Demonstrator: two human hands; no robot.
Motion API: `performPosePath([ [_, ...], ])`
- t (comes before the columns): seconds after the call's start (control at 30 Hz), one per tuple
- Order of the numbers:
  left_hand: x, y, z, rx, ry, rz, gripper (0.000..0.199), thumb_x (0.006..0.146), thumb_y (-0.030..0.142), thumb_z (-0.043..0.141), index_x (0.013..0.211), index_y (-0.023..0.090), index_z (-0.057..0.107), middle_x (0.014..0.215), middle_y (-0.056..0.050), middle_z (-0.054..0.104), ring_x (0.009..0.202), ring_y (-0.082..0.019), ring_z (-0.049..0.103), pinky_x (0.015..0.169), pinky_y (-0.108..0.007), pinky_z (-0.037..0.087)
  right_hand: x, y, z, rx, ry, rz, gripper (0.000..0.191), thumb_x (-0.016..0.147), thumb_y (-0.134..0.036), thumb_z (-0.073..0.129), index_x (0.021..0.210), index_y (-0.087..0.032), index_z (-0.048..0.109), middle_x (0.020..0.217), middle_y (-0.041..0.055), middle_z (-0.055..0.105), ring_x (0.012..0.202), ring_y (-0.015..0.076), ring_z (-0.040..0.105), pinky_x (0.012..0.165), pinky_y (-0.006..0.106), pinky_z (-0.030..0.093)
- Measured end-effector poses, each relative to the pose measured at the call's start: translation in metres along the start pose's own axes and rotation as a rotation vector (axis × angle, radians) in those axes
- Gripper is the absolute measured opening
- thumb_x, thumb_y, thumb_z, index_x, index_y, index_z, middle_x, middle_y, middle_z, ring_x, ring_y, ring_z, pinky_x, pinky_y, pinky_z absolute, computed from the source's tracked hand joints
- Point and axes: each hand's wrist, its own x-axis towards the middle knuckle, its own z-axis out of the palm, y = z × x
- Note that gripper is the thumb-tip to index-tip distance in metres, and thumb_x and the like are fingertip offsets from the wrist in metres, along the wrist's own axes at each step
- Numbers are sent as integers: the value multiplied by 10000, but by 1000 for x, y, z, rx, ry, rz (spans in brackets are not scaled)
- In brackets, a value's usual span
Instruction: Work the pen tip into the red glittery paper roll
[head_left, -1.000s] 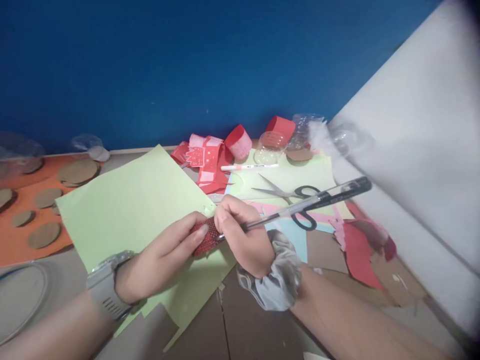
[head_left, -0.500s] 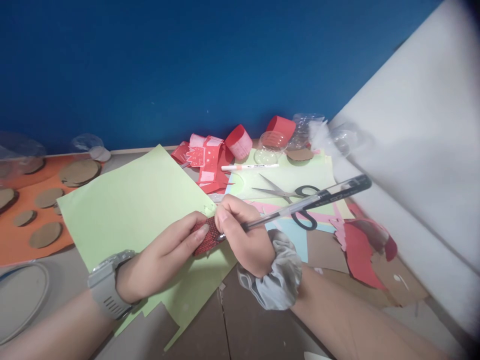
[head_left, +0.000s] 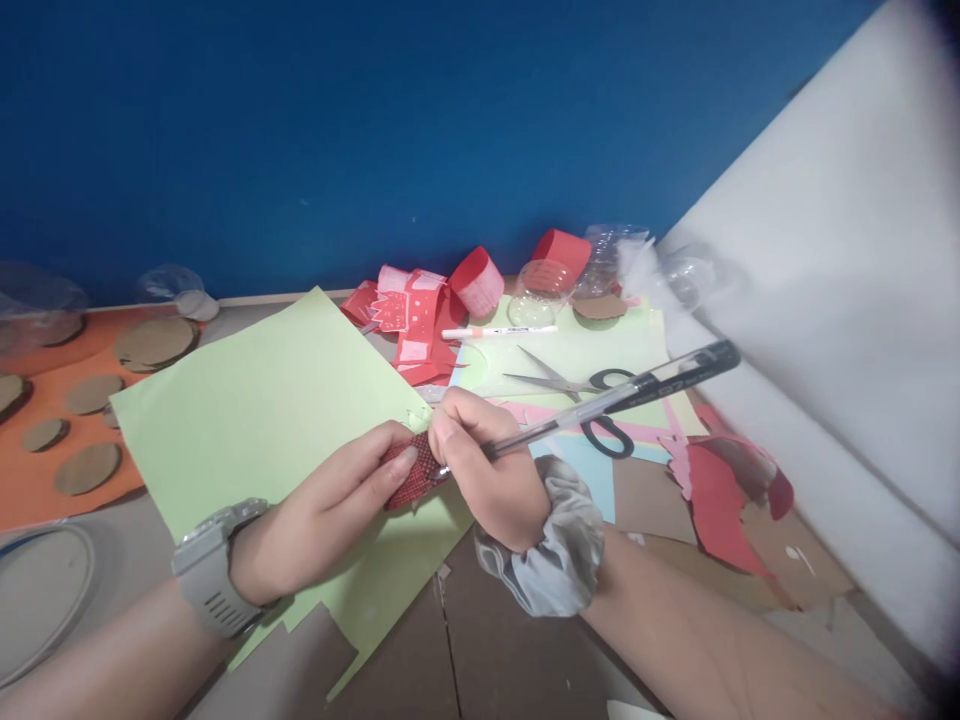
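Between my thumb and fingers, my left hand pinches a small red piece with a fine light pattern; its exact kind I cannot make out. My right hand grips a clear-barrelled gel pen with a dark end, tilted up to the right. The pen's tip end is right at the red piece. My right fingers touch the piece's upper right edge. A large light green paper sheet with cut edges lies beneath both hands.
Black-handled scissors lie open on papers to the right, near a white marker. Red paper rings and clear plastic cups stand by the blue wall. Cardboard discs rest on orange paper at left.
The pen's rear end has dipped very slightly. Both hands keep the same grip, and the rest stays almost in place.
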Motion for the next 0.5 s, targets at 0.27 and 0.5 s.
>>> performPosePath([
  [0.27, 0, -1, 1, 0, 3, -2, 293, 1048, 374, 314, 865, 196, 458, 772, 13, 411, 708, -145, 384, 682, -288, 365, 1, 0, -1, 3, -5, -1, 289, 933, -187, 414, 647, -206, 372, 598, -53, 338, 565, 102, 327, 545, 266, 289],
  [0.5, -1, -2, -1, 17, 81, 43, 308, 1033, 400, 348, 866, 181, 485, 757, -1, 462, 695, -154, 423, 662, -290, 373, -2, 2, -1, 46, 33, -25, 322, 961, -315, 417, 657, -210, 393, 590, -49, 344, 540, 103, 333, 521, 268, 286],
])
